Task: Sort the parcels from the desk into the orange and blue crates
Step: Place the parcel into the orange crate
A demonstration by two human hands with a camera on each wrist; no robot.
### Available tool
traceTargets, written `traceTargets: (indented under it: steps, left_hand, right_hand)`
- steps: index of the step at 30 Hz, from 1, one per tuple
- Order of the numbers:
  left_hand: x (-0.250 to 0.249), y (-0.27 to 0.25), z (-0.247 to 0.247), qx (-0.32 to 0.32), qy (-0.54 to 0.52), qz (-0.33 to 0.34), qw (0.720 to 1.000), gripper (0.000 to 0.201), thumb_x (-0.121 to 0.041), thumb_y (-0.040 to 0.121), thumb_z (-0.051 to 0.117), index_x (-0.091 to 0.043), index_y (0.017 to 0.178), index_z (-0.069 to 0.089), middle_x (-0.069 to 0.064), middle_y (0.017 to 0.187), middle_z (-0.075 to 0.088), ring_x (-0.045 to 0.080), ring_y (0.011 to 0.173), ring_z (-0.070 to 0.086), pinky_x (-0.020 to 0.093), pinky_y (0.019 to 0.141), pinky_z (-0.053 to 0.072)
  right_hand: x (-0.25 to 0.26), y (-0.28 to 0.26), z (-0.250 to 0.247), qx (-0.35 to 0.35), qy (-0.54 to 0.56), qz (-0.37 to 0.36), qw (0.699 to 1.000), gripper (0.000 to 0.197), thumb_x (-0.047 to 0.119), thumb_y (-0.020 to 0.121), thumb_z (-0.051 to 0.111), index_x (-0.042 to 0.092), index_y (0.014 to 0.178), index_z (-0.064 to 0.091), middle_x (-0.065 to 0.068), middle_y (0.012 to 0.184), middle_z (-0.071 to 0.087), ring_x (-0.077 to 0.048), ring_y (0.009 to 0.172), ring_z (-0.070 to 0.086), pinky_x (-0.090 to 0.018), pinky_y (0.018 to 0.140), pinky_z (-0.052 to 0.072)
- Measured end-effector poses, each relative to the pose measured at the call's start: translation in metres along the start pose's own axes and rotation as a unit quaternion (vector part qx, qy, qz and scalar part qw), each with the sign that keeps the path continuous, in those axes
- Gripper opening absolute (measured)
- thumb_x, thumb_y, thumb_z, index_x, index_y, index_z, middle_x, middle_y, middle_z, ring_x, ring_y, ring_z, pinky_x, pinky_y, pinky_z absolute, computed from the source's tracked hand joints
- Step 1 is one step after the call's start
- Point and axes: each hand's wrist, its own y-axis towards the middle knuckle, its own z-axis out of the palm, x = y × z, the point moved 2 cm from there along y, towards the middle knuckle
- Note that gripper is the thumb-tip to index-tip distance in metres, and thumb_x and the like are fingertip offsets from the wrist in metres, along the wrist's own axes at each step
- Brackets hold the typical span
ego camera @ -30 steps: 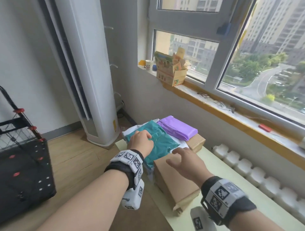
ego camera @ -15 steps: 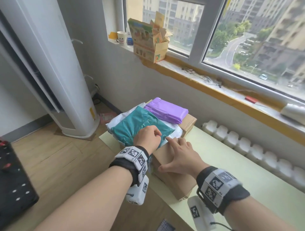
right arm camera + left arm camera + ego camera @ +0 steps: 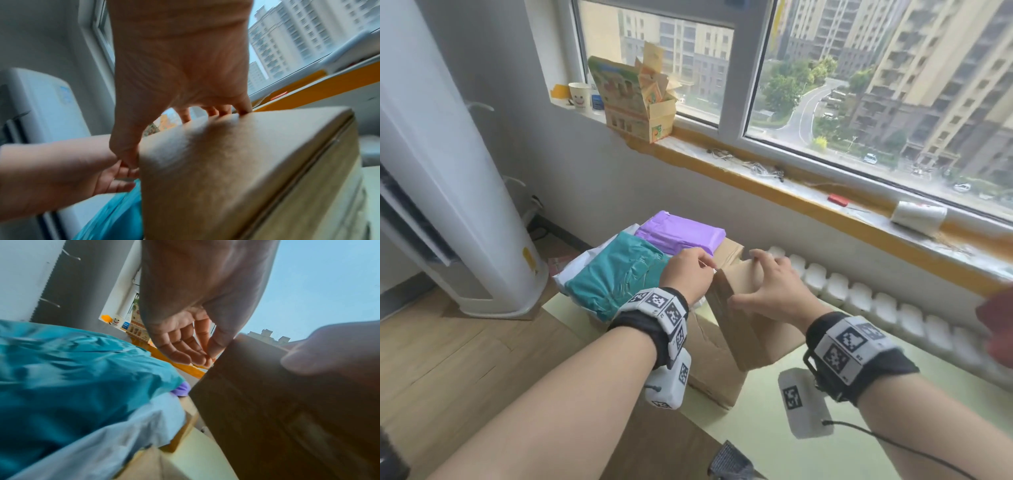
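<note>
Two hands on tilted cardboard box (image 3: pixel 748 310), right fingers (image 3: pixel 242 108) hidden behind

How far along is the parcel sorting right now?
No crate is in view, so nothing shows as sorted. In hand: the right hand grips a tilted cardboard box, with the left hand at its edge. Left: the teal parcel and purple parcel.

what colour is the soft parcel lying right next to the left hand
Teal, a crinkled plastic mailer bag; it shows best in the head view, beside the left hand.
</note>
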Motion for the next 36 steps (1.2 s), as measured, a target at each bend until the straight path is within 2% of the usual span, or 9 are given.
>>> traceTargets:
  steps: [8, 10, 14, 17, 20, 23, 26, 29, 36]
  left_hand:
    - [-0.058, 0.007, 0.038, 0.027, -0.104, 0.002, 0.994, 0.025, -0.038, 0.096, 0.049, -0.016, 0.095, 0.059, 0.001, 0.091, 0.061, 0.023, 0.083, 0.062, 0.033, 0.081, 0.052]
    - [-0.072, 0.004, 0.050, 0.096, -0.130, -0.050, 0.986, 0.040, -0.048, 0.098, 0.038, -0.015, 0.087, 0.056, 0.006, 0.086, 0.058, 0.023, 0.068, 0.060, 0.033, 0.064, 0.053]
    - [-0.096, -0.009, 0.065, 0.216, -0.196, -0.153, 0.944, 0.078, -0.077, 0.086, 0.028, -0.013, 0.125, 0.050, 0.017, 0.111, 0.058, 0.033, 0.086, 0.067, 0.040, 0.075, 0.054]
    - [-0.123, -0.019, 0.078, 0.272, -0.335, -0.220, 0.875, 0.095, -0.087, 0.076, 0.033, -0.011, 0.133, 0.043, 0.027, 0.112, 0.061, 0.043, 0.089, 0.069, 0.048, 0.075, 0.057]
    - [-0.151, -0.027, 0.090, 0.294, -0.436, -0.232, 0.819, 0.083, -0.087, 0.072, 0.044, -0.021, 0.122, 0.052, 0.020, 0.108, 0.067, 0.044, 0.089, 0.069, 0.050, 0.079, 0.057]
    - [-0.170, -0.035, 0.097, 0.274, -0.469, -0.194, 0.817, 0.042, -0.057, 0.082, 0.064, -0.024, 0.108, 0.062, 0.007, 0.119, 0.059, 0.037, 0.091, 0.068, 0.054, 0.081, 0.056]
    - [-0.177, -0.043, 0.105, 0.273, -0.446, -0.152, 0.839, 0.025, -0.039, 0.090, 0.061, -0.022, 0.108, 0.059, 0.008, 0.120, 0.054, 0.028, 0.097, 0.062, 0.041, 0.067, 0.060]
    - [-0.177, -0.049, 0.116, 0.259, -0.469, -0.178, 0.826, 0.039, -0.052, 0.076, 0.066, -0.020, 0.098, 0.064, 0.007, 0.109, 0.055, 0.033, 0.104, 0.060, 0.049, 0.074, 0.058]
    - [-0.171, -0.048, 0.118, 0.181, -0.450, -0.148, 0.862, 0.071, -0.043, 0.066, 0.078, -0.015, 0.125, 0.052, 0.010, 0.108, 0.061, 0.024, 0.093, 0.062, 0.041, 0.074, 0.059]
  right_hand:
    - [-0.048, -0.013, -0.069, -0.188, 0.171, 0.030, 0.967, 0.084, 0.034, 0.067, 0.081, 0.034, 0.134, 0.029, -0.001, 0.122, 0.030, -0.027, 0.114, 0.046, -0.047, 0.098, 0.050]
    - [-0.058, -0.021, -0.081, -0.231, 0.222, 0.015, 0.947, 0.081, 0.025, 0.069, 0.083, 0.032, 0.130, 0.030, 0.000, 0.124, 0.029, -0.024, 0.112, 0.047, -0.042, 0.095, 0.052]
    - [-0.076, -0.037, -0.100, -0.299, 0.274, -0.054, 0.912, 0.079, 0.012, 0.068, 0.085, 0.030, 0.122, 0.030, -0.003, 0.131, 0.032, -0.014, 0.113, 0.043, -0.022, 0.095, 0.048]
    - [-0.093, -0.052, -0.112, -0.323, 0.265, -0.087, 0.904, 0.080, 0.010, 0.068, 0.086, 0.027, 0.122, 0.030, -0.006, 0.134, 0.034, -0.011, 0.115, 0.043, -0.002, 0.084, 0.041]
    - [-0.108, -0.067, -0.122, -0.331, 0.264, -0.107, 0.900, 0.083, 0.008, 0.068, 0.086, 0.020, 0.128, 0.031, -0.008, 0.134, 0.034, 0.000, 0.111, 0.045, 0.002, 0.079, 0.038]
    - [-0.124, -0.081, -0.129, -0.326, 0.249, -0.102, 0.906, 0.100, 0.015, 0.065, 0.090, 0.023, 0.143, 0.028, -0.003, 0.140, 0.031, -0.001, 0.113, 0.039, 0.006, 0.080, 0.033]
    - [-0.144, -0.092, -0.134, -0.303, 0.235, -0.080, 0.920, 0.117, 0.028, 0.062, 0.092, 0.034, 0.153, 0.018, 0.008, 0.142, 0.026, 0.004, 0.120, 0.034, -0.002, 0.086, 0.032]
    - [-0.157, -0.103, -0.134, -0.268, 0.225, -0.063, 0.935, 0.121, 0.030, 0.064, 0.091, 0.035, 0.155, 0.012, 0.008, 0.144, 0.025, 0.015, 0.104, 0.040, 0.000, 0.078, 0.037]
    - [-0.188, -0.112, -0.127, -0.187, 0.261, 0.003, 0.947, 0.123, 0.073, 0.055, 0.080, 0.043, 0.154, 0.013, 0.004, 0.156, 0.025, -0.013, 0.141, 0.029, -0.037, 0.111, 0.030]
